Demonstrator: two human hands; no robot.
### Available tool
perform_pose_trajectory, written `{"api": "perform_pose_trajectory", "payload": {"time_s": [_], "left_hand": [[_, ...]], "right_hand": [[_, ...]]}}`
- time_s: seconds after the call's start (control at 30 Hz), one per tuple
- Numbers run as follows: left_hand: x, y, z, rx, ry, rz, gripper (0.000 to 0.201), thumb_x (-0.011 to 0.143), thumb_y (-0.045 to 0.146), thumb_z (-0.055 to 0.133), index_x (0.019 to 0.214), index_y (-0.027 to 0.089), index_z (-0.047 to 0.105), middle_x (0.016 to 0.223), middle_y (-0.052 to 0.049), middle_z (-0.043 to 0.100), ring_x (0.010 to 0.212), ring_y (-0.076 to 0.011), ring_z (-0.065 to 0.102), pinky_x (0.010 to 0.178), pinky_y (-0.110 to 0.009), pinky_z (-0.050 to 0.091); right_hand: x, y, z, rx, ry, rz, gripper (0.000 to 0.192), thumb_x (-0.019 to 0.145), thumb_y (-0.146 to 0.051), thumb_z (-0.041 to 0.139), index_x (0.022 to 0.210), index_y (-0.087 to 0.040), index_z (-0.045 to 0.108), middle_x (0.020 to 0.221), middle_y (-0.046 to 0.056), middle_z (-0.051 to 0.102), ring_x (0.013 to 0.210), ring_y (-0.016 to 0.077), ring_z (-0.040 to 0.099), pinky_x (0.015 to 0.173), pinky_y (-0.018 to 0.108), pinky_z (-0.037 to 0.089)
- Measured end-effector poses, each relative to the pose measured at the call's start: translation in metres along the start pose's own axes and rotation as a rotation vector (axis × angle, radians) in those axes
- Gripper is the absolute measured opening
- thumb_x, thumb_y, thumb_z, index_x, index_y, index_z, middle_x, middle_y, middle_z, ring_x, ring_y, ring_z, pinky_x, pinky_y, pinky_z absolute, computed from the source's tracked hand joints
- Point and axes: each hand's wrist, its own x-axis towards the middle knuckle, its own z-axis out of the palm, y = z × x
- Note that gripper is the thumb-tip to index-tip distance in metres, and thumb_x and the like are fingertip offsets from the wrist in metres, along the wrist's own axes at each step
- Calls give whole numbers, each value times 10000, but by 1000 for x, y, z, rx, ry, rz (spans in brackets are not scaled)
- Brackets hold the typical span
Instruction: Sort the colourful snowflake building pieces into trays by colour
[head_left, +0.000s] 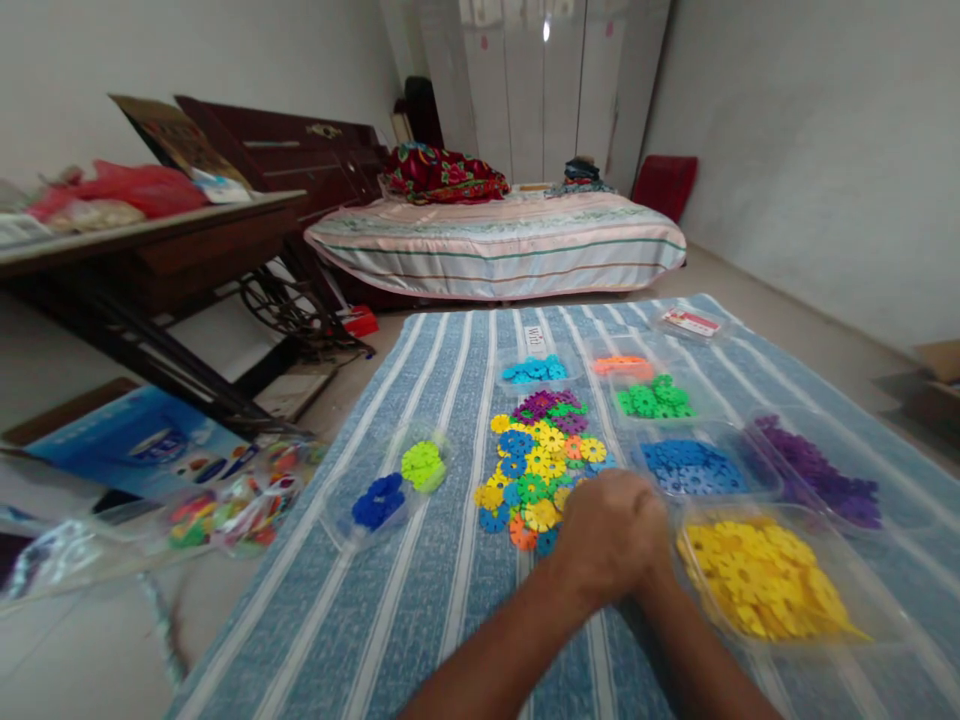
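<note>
Two bare forearms, no sleeves, no watch or rings showing, left hand [611,535] covering the right, fingers hidden

Both hands meet, the left hand [600,535] closed over the right hand [651,560], touching the six o'clock edge of a mixed pile of coloured discs [536,465] on the striped mat [390,620]. A tray of yellow discs [765,578] lies just beside at three o'clock.

Soft even daylight, blurred stretched edges, glare on wardrobe [546,30]
</note>
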Motion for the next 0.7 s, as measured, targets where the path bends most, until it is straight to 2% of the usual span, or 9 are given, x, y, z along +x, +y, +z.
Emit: {"api": "perform_pose_trajectory", "payload": {"time_s": [0.13,0.23,0.37,0.5,0.7], "left_hand": [[-15,-49,-36,288,41,-189,203,855,222,453,753,183,624,780,-42,651,795,-178,598,737,-289,430],[-24,-66,-42,425,28,-248,153,855,232,483,790,187,615,829,-36,633,818,-173,594,739,-278,425],[-23,-66,-33,514,-9,-199,156,875,286,484,859,201,614,948,-48,619,913,-181,589,777,-278,432],[-17,-63,-24,585,-59,-179,140,850,294,516,858,191,611,962,-69,611,939,-216,588,774,-305,439],[-14,-69,-23,482,-21,-178,67,797,234,545,805,188,592,876,-38,624,839,-186,592,703,-280,410]], "right_hand": [[2,-3,2,5,19,8,221,861,-275,453,889,-169,646,904,71,665,885,191,586,822,361,481],[2,-3,4,21,18,13,199,857,-266,455,886,-188,636,940,83,659,932,212,573,857,397,459],[2,-1,4,47,7,41,193,852,-280,464,883,-198,637,955,80,659,948,217,572,884,409,445],[2,1,3,65,-9,97,204,842,-296,474,881,-195,647,949,77,666,935,214,584,897,407,441],[5,-2,1,80,-23,127,205,832,-299,479,872,-198,653,945,72,670,932,213,586,892,397,445]]}}
